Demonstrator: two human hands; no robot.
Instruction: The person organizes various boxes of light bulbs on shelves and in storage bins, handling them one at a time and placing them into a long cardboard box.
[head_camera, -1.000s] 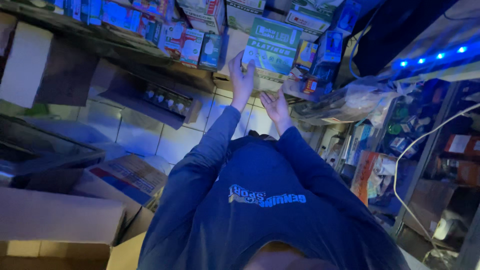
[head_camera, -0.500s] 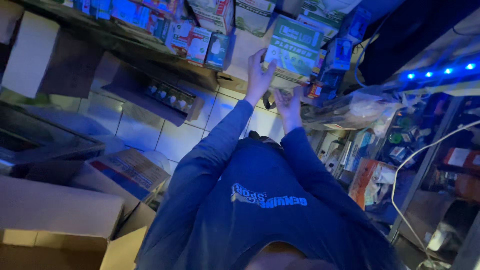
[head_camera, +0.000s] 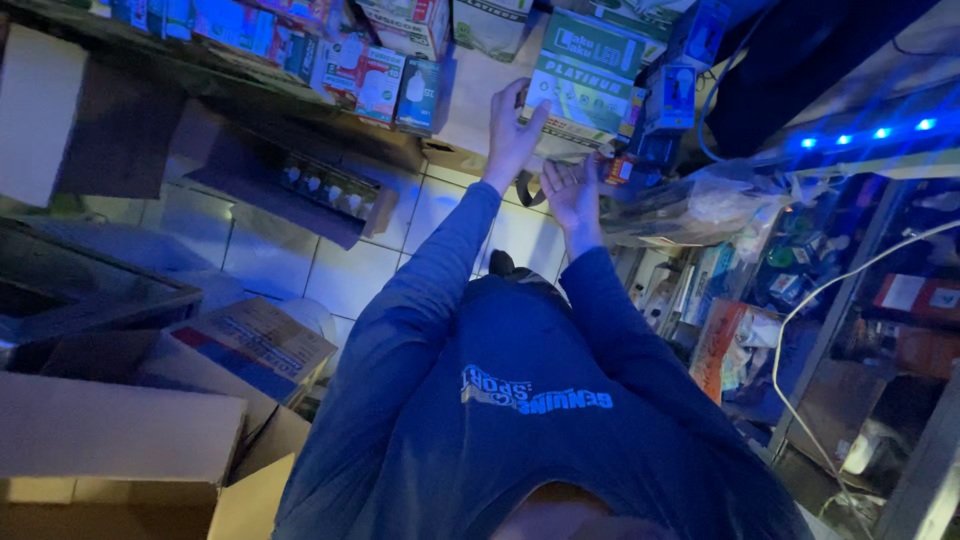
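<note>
Head cam looks down over a blue sweatshirt (head_camera: 530, 420); both arms stretch away toward a shelf (head_camera: 200, 75) of boxed goods, far side of scene. Left hand (head_camera: 513, 130) is raised w/ fingers spread flat against the lower left corner of a green box (head_camera: 585, 75); touching it, not gripping. Right hand (head_camera: 573, 192) sits just below and right of the left, palm open, fingers loosely curled, holding nothing that I can make out; a small red-and-yellow pack (head_camera: 617, 168) lies just beside its fingertips, contact can't tell. Green box stands among other packs at the far centre, tilted in the view; left of it a row of bulb boxes (head_camera: 385, 85) in red, white and dark teal. Cardboard cartons (head_camera: 120, 440) stacked near left; clear plastic bag (head_camera: 700, 205) right of the hands; blue light strip (head_camera: 860, 135) glows far right; white tiled floor (head_camera: 300, 260) betw. cartons and shelf.
</note>
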